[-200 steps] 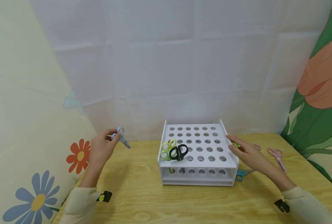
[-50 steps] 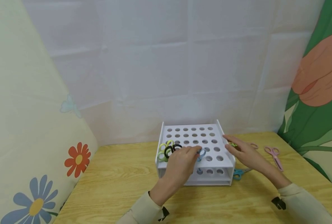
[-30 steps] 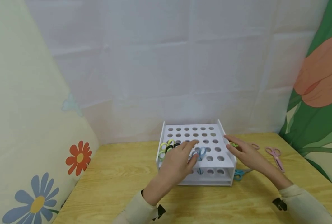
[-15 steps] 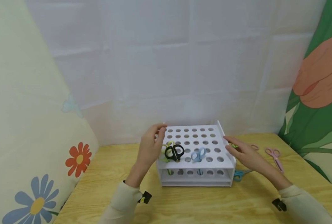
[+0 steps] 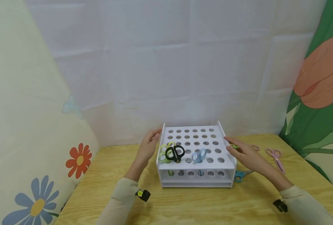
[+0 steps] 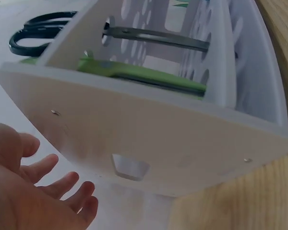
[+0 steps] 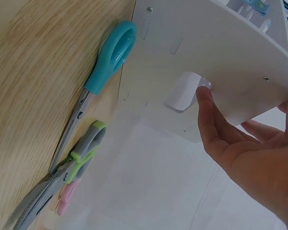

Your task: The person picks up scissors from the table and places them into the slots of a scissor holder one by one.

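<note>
A white rack with round holes [image 5: 194,167] stands on the table. Lime-green scissors [image 5: 165,157], black-handled scissors [image 5: 175,153] and light-blue scissors [image 5: 199,155] stand in its front holes, blades down. My left hand [image 5: 146,150] is beside the rack's left wall, fingers loosely bent and holding nothing; the left wrist view shows a gap between fingertips and panel. My right hand [image 5: 249,157] touches the right wall with nearly straight fingers, one fingertip at the cut-out edge in the right wrist view. Teal scissors [image 7: 105,62] and grey-green scissors [image 7: 69,167] lie near it.
Pink scissors [image 5: 276,157] lie at the right of the wooden table [image 5: 183,206], with another pink loop [image 5: 255,147] partly behind my right hand. A white cloth [image 5: 144,78] hangs behind the rack. Flower-printed sheets [image 5: 54,125] flank the table.
My left hand brought the light-blue scissors from the left into a front hole, let them go, and moved back left to outside the rack's wall. My right hand stayed at the right wall.
</note>
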The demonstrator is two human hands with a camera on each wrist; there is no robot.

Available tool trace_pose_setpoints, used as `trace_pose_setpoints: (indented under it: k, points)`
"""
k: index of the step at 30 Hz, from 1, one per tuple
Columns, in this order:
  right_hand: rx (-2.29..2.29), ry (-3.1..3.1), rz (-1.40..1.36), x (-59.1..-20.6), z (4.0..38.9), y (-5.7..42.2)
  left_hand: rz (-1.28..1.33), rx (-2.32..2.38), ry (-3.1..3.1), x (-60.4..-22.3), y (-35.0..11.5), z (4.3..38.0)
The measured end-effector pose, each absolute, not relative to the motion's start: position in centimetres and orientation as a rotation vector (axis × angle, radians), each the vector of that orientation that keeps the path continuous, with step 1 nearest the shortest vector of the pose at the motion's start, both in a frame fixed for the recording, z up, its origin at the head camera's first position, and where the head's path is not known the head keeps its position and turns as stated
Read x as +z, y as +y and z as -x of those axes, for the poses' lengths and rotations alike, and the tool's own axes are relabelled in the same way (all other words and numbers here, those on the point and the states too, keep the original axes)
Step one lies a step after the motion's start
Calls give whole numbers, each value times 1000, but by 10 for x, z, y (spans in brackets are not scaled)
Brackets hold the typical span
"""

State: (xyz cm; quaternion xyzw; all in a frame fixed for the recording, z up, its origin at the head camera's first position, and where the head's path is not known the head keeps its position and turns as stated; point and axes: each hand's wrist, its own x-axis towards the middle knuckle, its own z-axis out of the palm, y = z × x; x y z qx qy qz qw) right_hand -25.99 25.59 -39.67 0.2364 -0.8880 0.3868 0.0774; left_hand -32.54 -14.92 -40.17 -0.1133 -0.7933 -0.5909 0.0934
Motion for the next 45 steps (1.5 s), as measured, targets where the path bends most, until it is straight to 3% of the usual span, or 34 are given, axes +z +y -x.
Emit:
trace_pose_setpoints:
  k: [11,24,35,45]
  points:
    - [1164,-2646,-719,-395,263,255,418,-2094,-2282,-419,-147,336]
    - [1179,-2670,-694,-395,262,256,429,-2088,-2076,-440,-134,335]
    - [1165,-2686,-660,-400,262,256,371,-2072,-2093,-412,-130,307]
    - [1153,-2691,-657,-397,261,255,356,-2095,-2070,-436,-134,329]
